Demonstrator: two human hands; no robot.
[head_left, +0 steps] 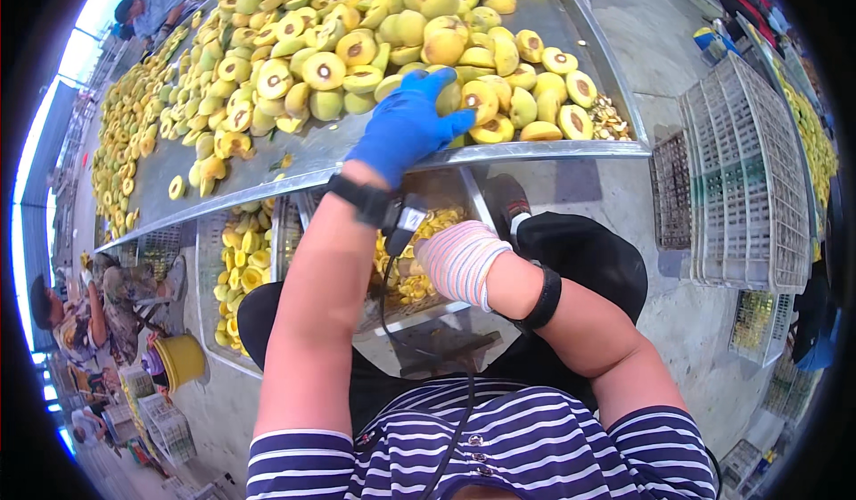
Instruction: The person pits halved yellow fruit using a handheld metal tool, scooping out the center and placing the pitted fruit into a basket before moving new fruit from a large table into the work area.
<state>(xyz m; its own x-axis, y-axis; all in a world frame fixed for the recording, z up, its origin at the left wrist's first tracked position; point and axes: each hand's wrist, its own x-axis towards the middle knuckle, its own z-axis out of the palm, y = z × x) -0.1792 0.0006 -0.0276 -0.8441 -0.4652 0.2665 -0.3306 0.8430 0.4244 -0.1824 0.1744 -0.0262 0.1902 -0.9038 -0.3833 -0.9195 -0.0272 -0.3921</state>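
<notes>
My left hand (415, 125), in a blue glove, reaches over the near rim of a metal table (392, 168). Its fingers are spread against the heap of halved yellow peaches (357, 49), with thumb and forefinger on either side of a peach half (448, 99). Many halves show brown centres, some with a stone. Below the rim, my right hand (464, 255) wears a striped knit glove and looks closed. Its fingertips are turned away, so I cannot see what they hold. Under it stands a crate with yellow peach pieces (446, 219).
Peach stones (609, 118) lie in the table's right corner. Another crate of yellow halves (242, 259) stands under the table. Stacked grey plastic crates (736, 174) rise on the right. A yellow bucket (181, 360) sits at left. Other people work at far left and upper right.
</notes>
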